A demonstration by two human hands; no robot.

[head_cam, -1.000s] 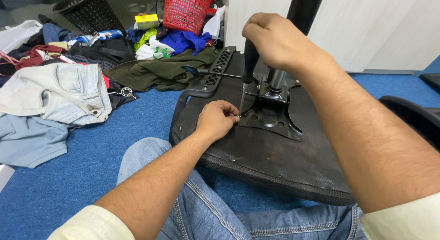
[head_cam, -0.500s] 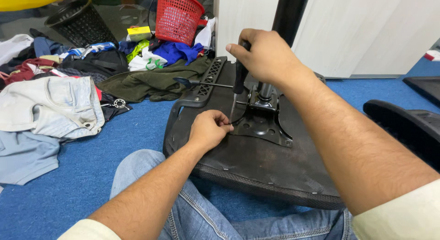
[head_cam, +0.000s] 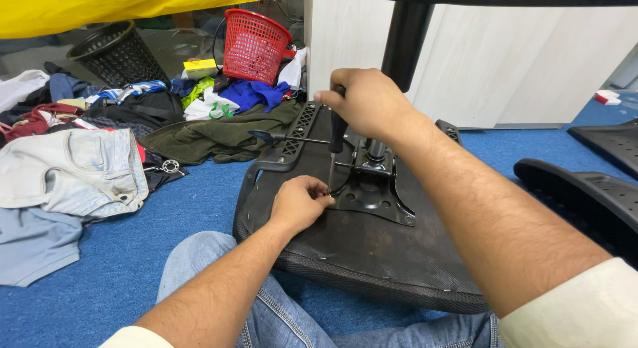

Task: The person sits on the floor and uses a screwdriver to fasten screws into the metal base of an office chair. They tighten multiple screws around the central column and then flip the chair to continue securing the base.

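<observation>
on the overturned chair seat [head_cam: 372,255], right hand [head_cam: 365,102] grips screwdriver [head_cam: 335,138], left hand [head_cam: 299,203] pinches its tip.

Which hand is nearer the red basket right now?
Right. The right hand grips the screwdriver handle, just right of and below the red basket. The left hand sits lower on the seat base, pinching at the screwdriver tip, farther from it.

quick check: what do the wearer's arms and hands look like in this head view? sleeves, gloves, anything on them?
Both hands are bare: no gloves, rings, watch or bands show on the left hand or the right hand. The forearms are bare and hairy. Cream, pale yellow sleeves end near the elbows: the left sleeve barely shows at the bottom edge, the right sleeve fills the lower right corner. No cables or markings.
</observation>
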